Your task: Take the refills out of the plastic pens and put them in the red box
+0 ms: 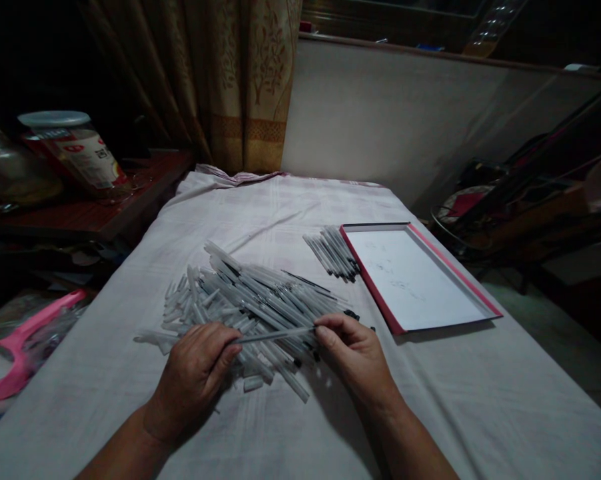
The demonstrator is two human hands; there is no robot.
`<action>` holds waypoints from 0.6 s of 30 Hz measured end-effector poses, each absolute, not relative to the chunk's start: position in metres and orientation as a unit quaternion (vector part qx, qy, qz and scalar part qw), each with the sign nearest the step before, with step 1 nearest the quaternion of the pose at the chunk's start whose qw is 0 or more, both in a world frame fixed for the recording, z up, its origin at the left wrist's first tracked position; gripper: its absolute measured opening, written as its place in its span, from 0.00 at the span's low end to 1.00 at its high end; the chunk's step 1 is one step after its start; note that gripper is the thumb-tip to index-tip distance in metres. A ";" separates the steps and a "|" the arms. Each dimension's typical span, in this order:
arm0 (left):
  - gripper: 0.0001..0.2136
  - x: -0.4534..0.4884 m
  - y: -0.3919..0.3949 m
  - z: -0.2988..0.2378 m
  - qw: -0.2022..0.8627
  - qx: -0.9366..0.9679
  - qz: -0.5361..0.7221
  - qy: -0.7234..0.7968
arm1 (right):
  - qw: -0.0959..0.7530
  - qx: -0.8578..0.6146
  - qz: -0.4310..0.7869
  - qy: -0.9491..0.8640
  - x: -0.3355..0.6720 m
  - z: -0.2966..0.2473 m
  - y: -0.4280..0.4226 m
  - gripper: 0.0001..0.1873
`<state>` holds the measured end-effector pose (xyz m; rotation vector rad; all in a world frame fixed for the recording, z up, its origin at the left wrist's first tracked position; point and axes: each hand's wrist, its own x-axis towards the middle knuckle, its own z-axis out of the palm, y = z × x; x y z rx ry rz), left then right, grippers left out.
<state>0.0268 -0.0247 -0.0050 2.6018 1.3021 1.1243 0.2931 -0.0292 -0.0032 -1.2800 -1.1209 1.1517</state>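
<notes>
A loose heap of clear pen barrels and caps [245, 300] lies on the pale cloth in front of me. Above its near edge, one thin pen [275, 335] is stretched level between both hands. My left hand [195, 373] pinches its left end with fingers curled. Its right end is pinched by my right hand [353, 353] between thumb and fingertips. A small bundle of finished pens [333, 252] lies further back, beside a red-edged tray.
The red-edged tray with white paper [415, 277] sits right of the heap. A plastic jar [78, 150] stands on a dark wooden side table [110, 213] at left. A pink plastic object [25, 337] lies lower left. Curtains hang behind; clutter sits at right.
</notes>
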 end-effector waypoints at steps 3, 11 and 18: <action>0.09 0.026 -0.025 -0.006 0.013 0.836 0.352 0.421 | 0.518 -0.534 0.475 -0.470 0.294 -0.003 -0.029 0.10; 0.08 0.028 -0.024 -0.002 0.020 0.834 0.362 0.415 | 0.490 -0.539 0.494 -0.475 0.294 -0.007 -0.029 0.11; 0.10 0.025 -0.024 -0.002 0.009 0.835 0.354 0.421 | 0.517 -0.483 0.434 -0.558 0.295 -0.003 -0.029 0.03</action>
